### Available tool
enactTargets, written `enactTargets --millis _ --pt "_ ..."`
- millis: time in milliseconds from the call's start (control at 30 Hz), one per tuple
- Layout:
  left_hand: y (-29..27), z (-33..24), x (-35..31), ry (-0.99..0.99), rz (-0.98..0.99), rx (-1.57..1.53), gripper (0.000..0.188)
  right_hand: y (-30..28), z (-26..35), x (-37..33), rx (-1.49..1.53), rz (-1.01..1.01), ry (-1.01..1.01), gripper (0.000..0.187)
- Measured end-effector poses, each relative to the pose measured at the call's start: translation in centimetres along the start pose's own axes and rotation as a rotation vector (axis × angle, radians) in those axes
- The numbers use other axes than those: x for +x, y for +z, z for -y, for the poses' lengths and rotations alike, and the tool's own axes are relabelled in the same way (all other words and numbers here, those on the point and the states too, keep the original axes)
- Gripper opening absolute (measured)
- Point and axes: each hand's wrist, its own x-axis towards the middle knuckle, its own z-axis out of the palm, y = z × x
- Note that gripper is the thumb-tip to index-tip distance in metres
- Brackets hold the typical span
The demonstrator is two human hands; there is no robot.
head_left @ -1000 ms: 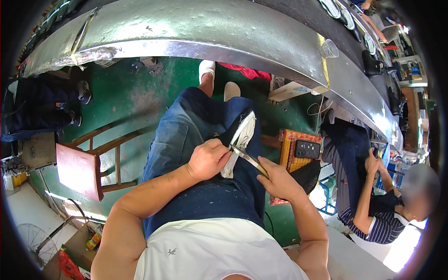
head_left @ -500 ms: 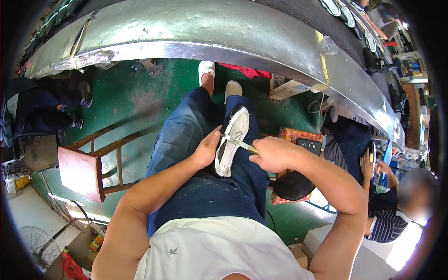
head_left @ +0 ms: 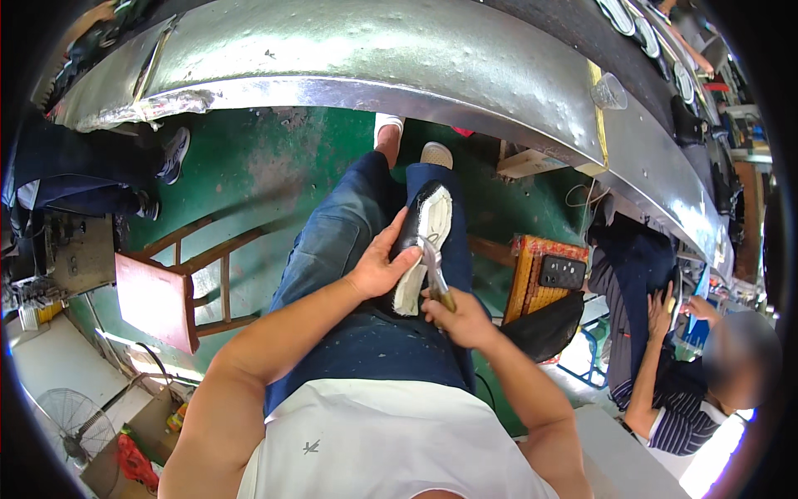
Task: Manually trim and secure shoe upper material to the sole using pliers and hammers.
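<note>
shoe (head_left: pixel 424 241): it's lying on the person's lap, on the dark blue trousers, sole side turned up so the pale bottom is facing the camera. That seems to be the point of holding it this way, since the bit being worked on is staring right back at them.

left hand (head_left: pixel 378 268): it's cupping the shoe's left edge, thumb across the sole and fingers (head_left: pixel 397 237) curling round the dark upper. Closed on it, looks like a steadying grip so the shoe isn't sliding around on the thigh.

right hand (head_left: pixel 459 318): sitting just below the shoe's near end, fist wrapped tight around the handles of a pair of pliers (head_left: pixel 434 270). Handles are squeezed together as far as I can tell.

pliers tip: it's touching the sole around the middle of the shoe. Can't make out whether the nose is actually biting anything, too small.

shoe direction: long axis is running along the thigh, away from the body. The far end is pointing towards the person's own feet and the curved metal bench (head_left: pixel 399 58) beyond; the near end is pointing back at the belly. Which end is toe, I honestly can't say.

other stuff: wooden chair (head_left: pixel 179 287) standing well left of the shoe on the green floor, and another person (head_left: pixel 665 366) is sitting off to the right of it.
</note>
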Motion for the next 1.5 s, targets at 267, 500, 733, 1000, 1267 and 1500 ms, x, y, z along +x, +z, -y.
enactTargets --millis 267,500,733,1000,1267,1500 --pt "1.1 -1.4 -0.4 0.028 -0.188 0.408 0.079 -5.1 7.6 -1.5 -0.986 -0.241 -0.426 0.036" --pt "0.8 -2.1 -0.1 0.327 -0.159 0.520 0.068 -2.2 0.8 1.6 -0.289 -0.172 -0.198 0.029" --pt "1.2 -4.1 -0.5 0.171 -0.089 0.845 0.057 -5.5 2.1 -0.9 0.129 0.112 0.107 0.027" --pt "2.2 -5.2 -0.5 0.015 0.003 0.928 0.066 -5.2 0.7 -0.9 -0.092 -0.170 -0.054 0.049" --pt "2.1 -3.7 0.1 -0.096 -0.107 0.633 0.081 -3.3 4.3 1.4 -0.784 -0.247 -0.321 0.042" --pt "1.2 -5.2 0.2 -0.214 0.029 0.537 0.087 -3.4 3.9 0.3 -0.903 -0.234 -0.353 0.041"
